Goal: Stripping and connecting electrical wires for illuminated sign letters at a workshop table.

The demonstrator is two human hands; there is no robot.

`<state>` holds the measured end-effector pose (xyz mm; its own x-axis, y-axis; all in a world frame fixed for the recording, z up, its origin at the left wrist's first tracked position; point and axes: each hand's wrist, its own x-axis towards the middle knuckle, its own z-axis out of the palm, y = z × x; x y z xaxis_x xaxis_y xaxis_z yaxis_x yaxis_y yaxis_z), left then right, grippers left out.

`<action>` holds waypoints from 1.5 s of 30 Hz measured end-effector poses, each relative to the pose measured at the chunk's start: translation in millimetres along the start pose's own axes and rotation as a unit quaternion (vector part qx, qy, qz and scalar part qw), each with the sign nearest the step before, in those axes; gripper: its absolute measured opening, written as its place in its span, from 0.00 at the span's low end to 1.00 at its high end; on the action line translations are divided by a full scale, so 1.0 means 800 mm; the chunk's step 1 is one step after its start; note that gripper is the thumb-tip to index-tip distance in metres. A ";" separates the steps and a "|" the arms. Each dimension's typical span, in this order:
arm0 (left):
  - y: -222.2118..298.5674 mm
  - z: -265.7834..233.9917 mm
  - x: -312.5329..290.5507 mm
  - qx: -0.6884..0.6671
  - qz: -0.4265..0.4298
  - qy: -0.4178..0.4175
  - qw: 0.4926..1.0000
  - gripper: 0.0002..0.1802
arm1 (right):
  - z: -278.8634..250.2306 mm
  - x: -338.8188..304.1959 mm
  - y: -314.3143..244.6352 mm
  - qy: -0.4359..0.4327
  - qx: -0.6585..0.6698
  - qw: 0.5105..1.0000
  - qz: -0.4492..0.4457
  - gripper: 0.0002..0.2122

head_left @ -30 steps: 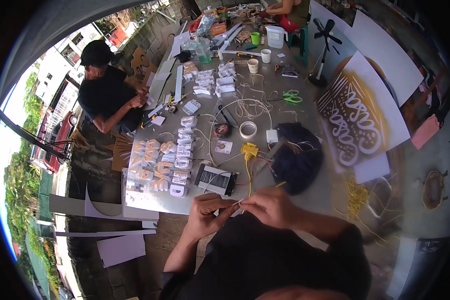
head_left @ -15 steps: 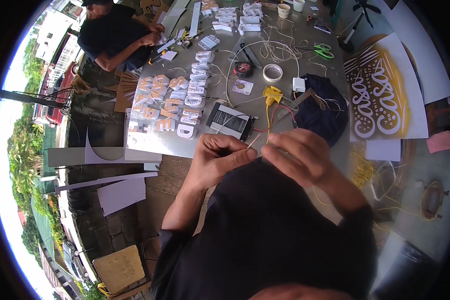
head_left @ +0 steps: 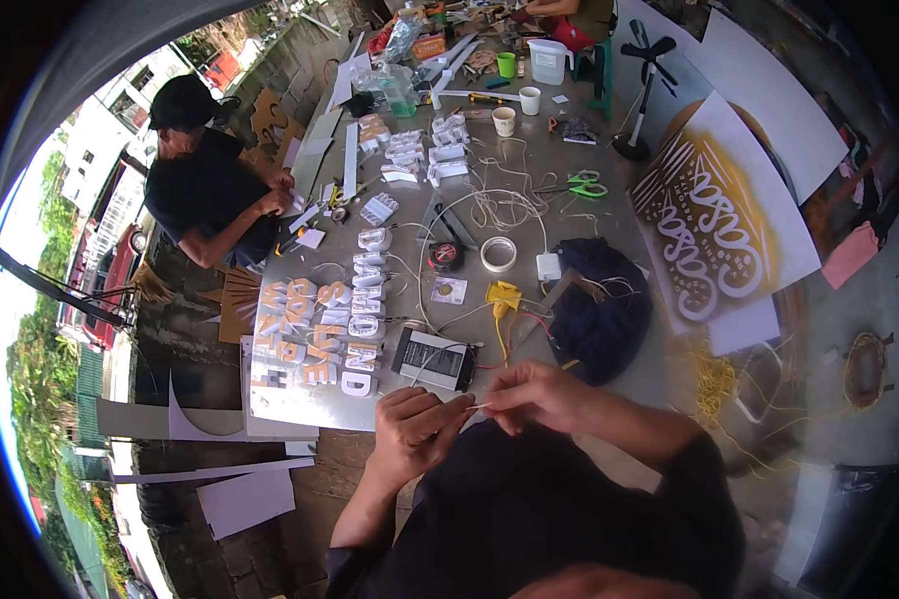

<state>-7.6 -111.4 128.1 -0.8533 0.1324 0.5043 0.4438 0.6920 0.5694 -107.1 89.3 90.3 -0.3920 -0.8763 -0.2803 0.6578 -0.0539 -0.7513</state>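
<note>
My left hand [head_left: 417, 431] and my right hand [head_left: 535, 394] meet at the near edge of the grey table [head_left: 529, 190], fingertips pinched on a thin pale wire [head_left: 476, 404] stretched between them. Just beyond my hands lies a black rectangular power unit [head_left: 433, 358] with wires running from it. A yellow plug [head_left: 501, 297] and a dark blue cloth bag [head_left: 601, 304] lie to the right of the unit.
Rows of white block letters [head_left: 355, 314] lie left of the unit. A tape roll [head_left: 497, 254], green-handled scissors [head_left: 584, 185], cups [head_left: 504, 121] and coiled wire sit farther back. A person in black [head_left: 210, 185] works at the table's left side. A printed sign panel [head_left: 714, 235] leans at the right.
The view has swung back up over the table. My hands stay together on the wire, slightly farther from my body than half a second ago.
</note>
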 end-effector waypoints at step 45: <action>-0.005 0.005 0.012 -0.472 -0.434 -0.054 0.765 0.05 | -0.015 -0.001 -0.031 0.058 -0.671 0.439 -0.595 0.09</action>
<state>-18.9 -109.8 128.1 -0.9339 0.0064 -0.3574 -0.3464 -0.2629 0.9005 -130.3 97.2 102.0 -0.0268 -0.5759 0.8171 -0.9972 -0.0413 -0.0618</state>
